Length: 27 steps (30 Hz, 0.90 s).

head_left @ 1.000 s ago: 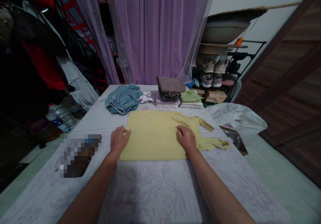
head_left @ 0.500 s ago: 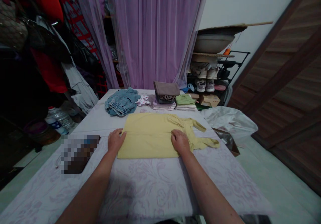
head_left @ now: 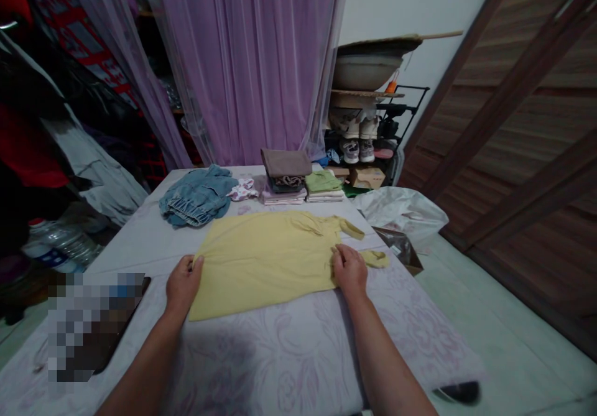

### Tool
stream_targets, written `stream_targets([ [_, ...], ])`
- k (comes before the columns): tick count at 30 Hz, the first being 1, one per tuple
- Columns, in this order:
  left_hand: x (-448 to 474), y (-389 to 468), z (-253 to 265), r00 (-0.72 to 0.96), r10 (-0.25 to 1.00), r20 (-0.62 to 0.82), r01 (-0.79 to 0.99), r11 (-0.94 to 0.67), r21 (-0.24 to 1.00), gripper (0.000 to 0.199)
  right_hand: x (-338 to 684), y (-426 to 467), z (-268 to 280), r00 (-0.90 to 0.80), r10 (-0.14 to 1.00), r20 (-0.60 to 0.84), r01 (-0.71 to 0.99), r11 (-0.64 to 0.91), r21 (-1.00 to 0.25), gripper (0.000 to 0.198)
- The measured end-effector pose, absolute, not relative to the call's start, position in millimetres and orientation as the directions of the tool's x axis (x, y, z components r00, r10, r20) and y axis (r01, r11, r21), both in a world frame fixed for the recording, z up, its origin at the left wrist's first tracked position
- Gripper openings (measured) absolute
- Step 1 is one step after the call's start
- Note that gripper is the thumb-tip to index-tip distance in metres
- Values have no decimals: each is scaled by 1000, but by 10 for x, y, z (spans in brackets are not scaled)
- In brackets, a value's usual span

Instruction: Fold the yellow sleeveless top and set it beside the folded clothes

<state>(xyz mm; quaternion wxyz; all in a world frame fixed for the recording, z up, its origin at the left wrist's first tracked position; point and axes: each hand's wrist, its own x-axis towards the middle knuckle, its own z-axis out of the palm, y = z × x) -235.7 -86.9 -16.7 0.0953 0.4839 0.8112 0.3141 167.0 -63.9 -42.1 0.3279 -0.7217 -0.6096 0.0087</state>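
Note:
A yellow strappy top (head_left: 261, 257) lies spread sideways on the cloth-covered table, its shoulder straps pointing right. My left hand (head_left: 183, 285) pinches the hem at the left end, thumb on top and fingers partly hidden behind the fabric. At the strap end, my right hand (head_left: 349, 270) has its fingers closed on the near side of the top, just below the straps. Creases run lengthwise through the fabric between both hands.
Behind the top sit crumpled denim clothing (head_left: 198, 195), a small patterned cloth (head_left: 243, 189), a stack topped with brown fabric (head_left: 285, 164) and a folded green garment (head_left: 323, 181). A blurred-out dark device (head_left: 116, 335) lies left. A white plastic bag (head_left: 401, 211) stands beyond the right edge.
My right hand has shifted from the top's middle toward the straps and gripped it. My left hand now pinches the hem, whose corner slants nearer me. The view has turned right.

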Motion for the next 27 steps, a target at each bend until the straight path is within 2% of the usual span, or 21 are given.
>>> stream_targets([
  [4, -2354, -852, -117, -506, 858, 90, 694, 343, 633, 33, 1874, -527, -301, 287, 921, 262, 888, -154, -433, 37],
  [8, -2374, -805, -60, -435, 900, 33, 689, 309, 656, 36, 1921, -386, -134, 259, 957, 128, 916, -202, -346, 37],
  [12, -2426, -677, 3, -440, 896, -65, 597, 346, 724, 38, 1926, -242, -33, 263, 965, 23, 918, -243, -313, 33],
  [16, -2509, -383, 40, -429, 895, -121, 535, 360, 764, 45, 1929, -97, -16, 282, 959, -3, 889, -262, -374, 36],
  [20, -2536, -77, 68, -469, 873, -137, 513, 395, 762, 64, 1922, 74, -31, 279, 960, -15, 877, -261, -403, 32],
  [23, -2506, 50, 102, -443, 886, -135, 473, 359, 804, 59, 1921, 153, -23, 248, 968, -44, 874, -243, -421, 31],
  [27, -2456, 133, 122, -440, 882, -165, 333, 332, 883, 55, 1918, 135, 27, 233, 971, -49, 915, -236, -326, 30],
])
